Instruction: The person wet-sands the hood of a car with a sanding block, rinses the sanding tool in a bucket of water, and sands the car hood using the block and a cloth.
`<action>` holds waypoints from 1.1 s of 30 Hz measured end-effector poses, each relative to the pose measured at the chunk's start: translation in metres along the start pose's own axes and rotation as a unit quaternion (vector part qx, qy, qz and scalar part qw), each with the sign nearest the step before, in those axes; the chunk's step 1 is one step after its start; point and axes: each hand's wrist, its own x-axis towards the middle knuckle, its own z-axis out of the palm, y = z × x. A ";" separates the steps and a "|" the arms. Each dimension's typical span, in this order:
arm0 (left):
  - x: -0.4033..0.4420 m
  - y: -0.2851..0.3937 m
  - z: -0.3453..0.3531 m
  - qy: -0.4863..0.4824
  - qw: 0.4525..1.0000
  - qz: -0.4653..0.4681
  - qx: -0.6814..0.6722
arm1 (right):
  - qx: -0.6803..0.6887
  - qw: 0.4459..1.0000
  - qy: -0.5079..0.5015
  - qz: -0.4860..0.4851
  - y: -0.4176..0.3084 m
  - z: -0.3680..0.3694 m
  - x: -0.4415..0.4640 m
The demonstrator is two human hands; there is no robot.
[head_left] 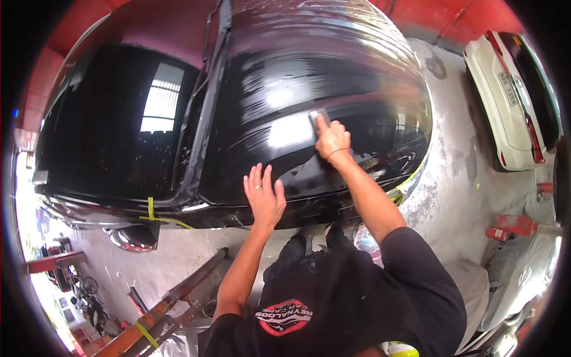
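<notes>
The black car's hood [238, 143] lies in front of me, wet-looking and streaked, with bright reflections. My right hand [333, 139] is on the hood, its fingers closed round a small dark block [317, 118] that rests on the surface. To the left, my left hand [264, 193] is over the near edge of the hood, fingers spread, with a ring on one finger and nothing held. The windshield [119, 119] is at the left. Yellow-green tape [150, 208] sticks to the car near the side mirror [134, 237].
A white car [505, 101] stands at the right on the grey floor [452, 143]. Beside it at the lower right is a red jack [513, 226]. Metal beams [172, 297] lie at the lower left, with a bicycle [88, 284] beyond. Grey covers [517, 279] are at the right.
</notes>
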 end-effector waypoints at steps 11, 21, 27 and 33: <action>0.099 0.153 0.188 -0.199 0.965 0.058 0.158 | 0.051 0.995 0.057 0.067 0.240 -0.019 0.043; 0.102 0.174 0.204 -0.216 0.938 0.042 0.268 | -0.005 0.946 0.057 0.319 0.526 0.037 -0.004; 0.103 0.176 0.208 -0.213 0.936 0.048 0.275 | -0.011 0.871 0.107 0.479 0.572 0.053 -0.092; 0.104 0.176 0.205 -0.194 0.941 0.053 0.273 | 0.083 0.842 0.140 0.515 0.493 0.050 -0.117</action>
